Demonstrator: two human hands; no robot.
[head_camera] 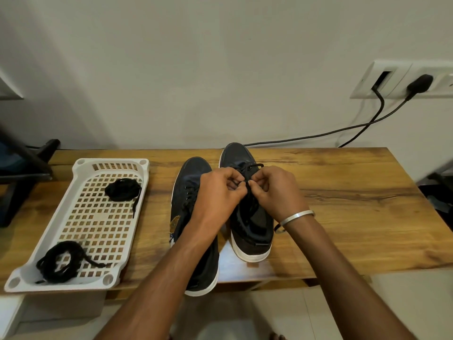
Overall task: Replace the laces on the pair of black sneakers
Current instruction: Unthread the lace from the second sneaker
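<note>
A brown wood-grain tabletop (343, 192) is being shown across the middle of the frame, set against a plain pale wall (196, 57). At the upper right of the frame a white socket plate (402, 79) is being occupied by a black plug (419, 83), and two black cables (318, 133) are being trailed from it down behind the tabletop. Pale floor tiles (367, 310) are being shown along the bottom of the frame. At the left edge a dark stand (27, 173), only partly seen, is being cut off by the frame.

At the left of the tabletop a white perforated plastic tray (81, 285) is being used to hold two bundles of black laces: one coiled bundle (123, 190) near its far end and one looser bundle (60, 261) near its near end.

At the centre, a pair of black sneakers with white soles is being kept side by side, toes toward the wall. The left black sneaker (188, 177) is being partly covered by the left forearm. The right black sneaker (250, 229) is lying directly beneath both hands. The left hand (218, 192) and the right hand (274, 190) are being held close together over its eyelets, fingers curled, and its black lace (250, 168) is being pinched between them. A silver bangle (296, 217) is being worn on the right wrist.
</note>
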